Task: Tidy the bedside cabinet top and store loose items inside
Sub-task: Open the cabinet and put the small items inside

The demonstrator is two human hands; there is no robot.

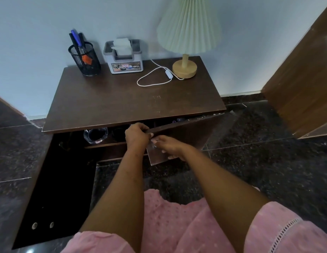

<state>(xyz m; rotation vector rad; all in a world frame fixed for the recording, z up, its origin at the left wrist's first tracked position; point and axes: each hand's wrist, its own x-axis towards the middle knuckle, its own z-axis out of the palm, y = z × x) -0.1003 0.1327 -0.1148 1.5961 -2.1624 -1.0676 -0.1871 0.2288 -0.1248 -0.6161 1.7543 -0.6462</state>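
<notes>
The dark wooden bedside cabinet [133, 99] stands against the wall with both doors open. The left door [55, 189] swings far out toward me. My left hand [137, 136] grips the top edge of the right door [188, 132], which is partly open. My right hand [168, 146] holds the same door's free edge lower down, fingers curled round it. Inside on the shelf sits a glass ashtray [95, 135], with dark items beside it. On top stand a black mesh pen holder [84, 58], a grey tissue box [124, 56] and a pleated lamp [186, 42].
The lamp's white cord [153, 77] with its switch loops across the cabinet top. A wooden panel [303, 73] stands at the right, another wooden edge at the far left. Dark speckled floor tiles surround the cabinet. My pink dress fills the bottom of the view.
</notes>
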